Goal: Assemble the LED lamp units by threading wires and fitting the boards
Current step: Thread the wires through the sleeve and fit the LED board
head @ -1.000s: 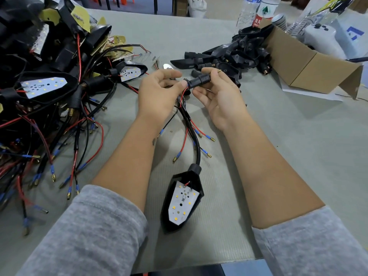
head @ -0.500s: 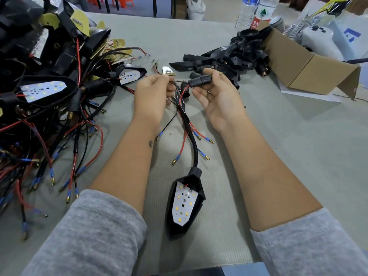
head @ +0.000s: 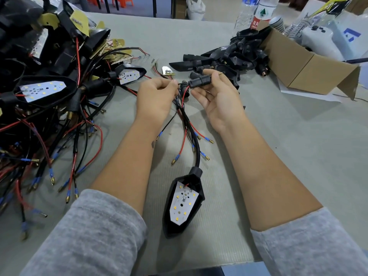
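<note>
Sleeve: the short black ribbed sleeve (head: 200,80) is held above the surface between the two hands, lying roughly level; it looks light and stiff, and the ribs should give a sure hold round its middle
Wires: thin red and black wires (head: 184,96) enter the sleeve's left end and hang down in a loose bunch; soft and limp, best taken close to the tip so they do not buckle when pushed through
Right hand: the right hand (head: 216,96) pinches the sleeve between thumb and fingertips, palm up, the other fingers loosely spread
Left hand: the left hand (head: 157,98) has its fingers curled, pinching the wires just beside the sleeve's mouth
Connectors: small brass ends with blue collars (head: 207,139) lie on the surface below the hands; hard and tiny, likely to snag at the sleeve's opening
Finished lamp: a black lamp shell (head: 196,211) with a white board (head: 182,205) fitted inside lies on the surface between the forearms, its cable running up toward the hands; the board looks thin and brittle, so hold by the shell
Surface: grey surface (head: 288,146), a tangle of wired lamps (head: 39,90) at left, a heap of bare black shells (head: 229,58) beyond the hands, a cardboard box (head: 310,68) at right
</note>
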